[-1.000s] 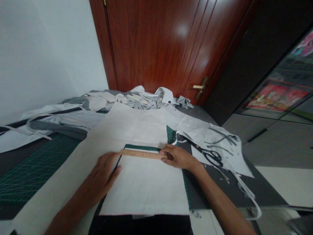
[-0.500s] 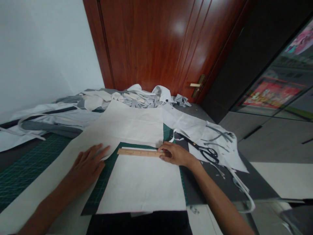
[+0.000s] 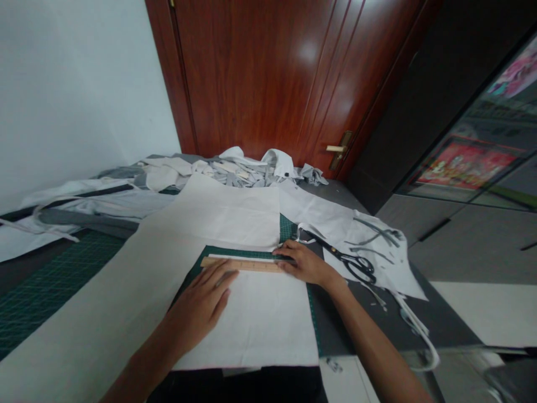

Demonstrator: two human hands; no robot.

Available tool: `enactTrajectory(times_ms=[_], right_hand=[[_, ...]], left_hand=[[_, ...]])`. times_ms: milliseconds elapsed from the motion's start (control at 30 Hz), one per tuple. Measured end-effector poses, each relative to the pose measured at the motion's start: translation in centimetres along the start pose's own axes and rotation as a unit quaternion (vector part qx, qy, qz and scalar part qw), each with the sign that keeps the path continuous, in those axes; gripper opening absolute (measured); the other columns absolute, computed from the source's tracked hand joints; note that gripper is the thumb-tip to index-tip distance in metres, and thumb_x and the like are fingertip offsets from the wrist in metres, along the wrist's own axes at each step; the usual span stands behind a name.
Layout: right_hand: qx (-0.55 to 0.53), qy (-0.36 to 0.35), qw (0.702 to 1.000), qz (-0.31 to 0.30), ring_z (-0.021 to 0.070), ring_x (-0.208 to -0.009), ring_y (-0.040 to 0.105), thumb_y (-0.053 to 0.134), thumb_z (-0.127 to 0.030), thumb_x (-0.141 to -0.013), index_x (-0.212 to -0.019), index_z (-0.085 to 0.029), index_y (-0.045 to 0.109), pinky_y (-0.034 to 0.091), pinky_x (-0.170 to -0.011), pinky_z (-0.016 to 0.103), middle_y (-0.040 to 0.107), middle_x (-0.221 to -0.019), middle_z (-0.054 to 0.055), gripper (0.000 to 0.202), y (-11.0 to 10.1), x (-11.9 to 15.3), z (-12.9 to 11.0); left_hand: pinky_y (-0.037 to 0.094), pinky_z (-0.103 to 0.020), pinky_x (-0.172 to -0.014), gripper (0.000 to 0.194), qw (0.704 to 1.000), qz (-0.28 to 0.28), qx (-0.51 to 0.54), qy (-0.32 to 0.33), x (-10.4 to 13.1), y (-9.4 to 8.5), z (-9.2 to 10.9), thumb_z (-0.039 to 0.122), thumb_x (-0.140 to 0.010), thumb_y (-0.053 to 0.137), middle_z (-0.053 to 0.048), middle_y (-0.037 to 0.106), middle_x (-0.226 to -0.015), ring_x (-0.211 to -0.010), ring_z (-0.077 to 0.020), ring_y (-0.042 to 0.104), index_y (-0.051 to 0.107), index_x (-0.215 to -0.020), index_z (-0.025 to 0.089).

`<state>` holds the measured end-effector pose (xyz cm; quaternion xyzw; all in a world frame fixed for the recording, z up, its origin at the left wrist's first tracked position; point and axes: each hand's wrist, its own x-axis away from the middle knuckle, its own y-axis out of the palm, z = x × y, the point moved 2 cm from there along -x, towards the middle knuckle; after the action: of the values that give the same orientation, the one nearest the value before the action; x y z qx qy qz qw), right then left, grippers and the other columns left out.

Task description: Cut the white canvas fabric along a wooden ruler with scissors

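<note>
Ruler [image 3: 255,265]: one, straight, light wood, lying across the far part of one white cloth [image 3: 251,319]. Left hand [image 3: 205,299], fingers slightly spread, rests on its left end; right hand [image 3: 304,264], fingers nearly closed, touches its right end. Scissors [image 3: 346,256]: one pair.

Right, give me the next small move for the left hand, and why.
I'd press the left hand down lightly to steady the straight, light-brown wooden ruler. Its fingers lie over the ruler's left end, the right hand is at the other end, and only a narrow strip of the flat white sheet shows beyond it.
</note>
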<state>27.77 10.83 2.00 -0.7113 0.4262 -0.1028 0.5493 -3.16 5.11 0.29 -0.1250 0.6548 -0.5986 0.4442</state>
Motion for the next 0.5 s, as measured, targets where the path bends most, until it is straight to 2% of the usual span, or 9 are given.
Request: enactTrajectory(times_ms=[233, 400, 500], right_hand=[[-0.017, 0.04, 0.999, 0.002, 0.0252, -0.107, 0.065, 0.065, -0.037, -0.1, -0.128, -0.018, 0.069, 0.052, -0.099, 0.041, 0.064, -0.113, 0.012, 0.035, -0.5, 0.5, 1.0], [-0.1, 0.081, 0.991, -0.034, 0.0237, -0.106, 0.064, 0.079, -0.045, -0.088, -0.119, -0.021, 0.069, 0.051, -0.096, 0.037, 0.066, -0.116, 0.008, 0.04, -1.8, 1.5, 1.8], [-0.108, 0.103, 0.988, -0.047, 0.0228, -0.104, 0.063, 0.085, -0.046, -0.082, -0.112, -0.022, 0.068, 0.05, -0.094, 0.036, 0.067, -0.113, 0.006, 0.042, -2.2, 1.9, 2.2]], left_hand=[[0.049, -0.049, -0.116, 0.048, 1.0, 0.025, -0.01, -0.011, -0.5, 0.9, 0.1, 0.015, -0.099, 0.042, -0.009, 0.056, -0.152, -0.141, -0.0285, 0.054, 0.066, -0.139, 0.025], [0.048, -0.049, -0.118, 0.045, 0.999, 0.046, -0.004, -0.016, -0.3, 0.9, 0.5, 0.017, -0.102, 0.041, -0.009, 0.055, -0.153, -0.142, -0.0279, 0.052, 0.064, -0.14, 0.024], [0.048, -0.05, -0.117, 0.045, 0.998, 0.053, -0.001, -0.019, -0.2, 1.0, 0.6, 0.018, -0.102, 0.041, -0.009, 0.054, -0.153, -0.142, -0.0284, 0.051, 0.064, -0.14, 0.025]])
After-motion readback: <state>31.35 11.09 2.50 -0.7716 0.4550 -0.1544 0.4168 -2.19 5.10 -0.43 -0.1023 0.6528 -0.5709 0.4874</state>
